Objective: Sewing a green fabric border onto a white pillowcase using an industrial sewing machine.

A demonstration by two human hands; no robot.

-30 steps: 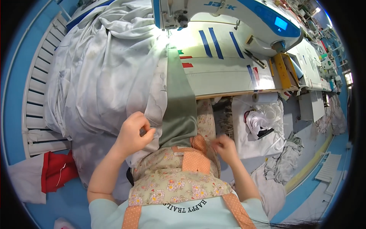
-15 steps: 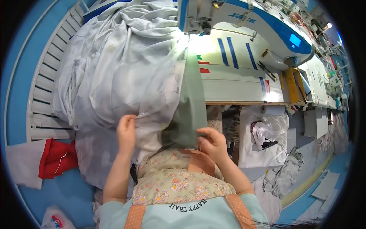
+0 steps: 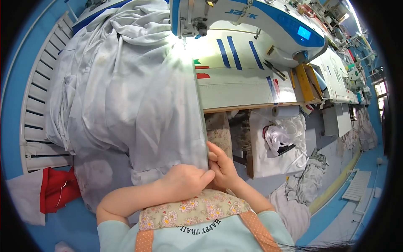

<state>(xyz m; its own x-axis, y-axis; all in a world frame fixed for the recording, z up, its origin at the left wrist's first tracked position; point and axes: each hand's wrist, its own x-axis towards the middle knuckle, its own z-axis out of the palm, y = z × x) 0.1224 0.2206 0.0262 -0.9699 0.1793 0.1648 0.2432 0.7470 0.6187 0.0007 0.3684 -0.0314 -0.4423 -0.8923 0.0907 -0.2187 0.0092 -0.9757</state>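
1. Pale grey fabric panel [image 3: 138,96]: large, creased, draped from under the sewing machine head down over the counter's front edge to the person's lap. Right edge runs straight, approx. vertical in view.
2. Left hand [image 3: 184,181]: lies on the lower right corner of the panel, knuckles up, fingers curled; grip closed on the fabric edge.
3. Right hand [image 3: 221,164]: just beside the left hand, touching it; fingers pinch the same edge from the right side, grip narrow, closed on the fabric.
4. Sewing machine [image 3: 247,21]: white w/ blue trim, small lit blue display at right; needle area brightly lit, top of the panel sits beneath it.
5. Counter [image 3: 243,84]: white top, blue tape strips near the machine, red tape marks next to the panel's edge.
6. Yellow holder [image 3: 308,82]: at right of the counter, beside the machine base.
7. White slatted rack [image 3: 35,96]: left of the fabric heap, partly covered by it.
8. Red cloth [image 3: 56,189]: lower left, below the rack, apart from the panel.
9. White fabric pieces [image 3: 281,143]: under the counter's right part; more pale scraps on the blue floor [image 3: 336,218].
10. Floral apron [image 3: 197,210]: worn by the person, orange dotted straps, bottom centre.
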